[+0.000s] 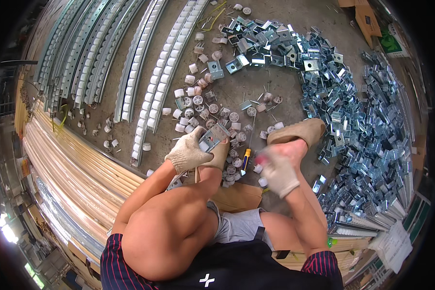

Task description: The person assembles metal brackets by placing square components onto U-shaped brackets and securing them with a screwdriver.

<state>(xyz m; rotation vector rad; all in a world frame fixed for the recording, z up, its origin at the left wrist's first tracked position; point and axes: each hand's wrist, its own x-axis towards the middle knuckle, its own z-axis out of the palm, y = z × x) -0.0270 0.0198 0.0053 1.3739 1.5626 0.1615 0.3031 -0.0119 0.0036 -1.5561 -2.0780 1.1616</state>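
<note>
Metal bracket (pixel 216 136) in left hand (pixel 190 151), cardboard box (pixel 367 21) well apart

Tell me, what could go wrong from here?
The bracket in the gloved left hand might slip and drop onto the left sandal close by. Loose wheels lie around that foot and could roll if stepped on. The yellow-handled tool between the feet might get kicked.

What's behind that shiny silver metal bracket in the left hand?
Part of a tan slipper shows behind the shiny silver metal bracket in the gloved left hand; what lies directly behind is covered.
</note>
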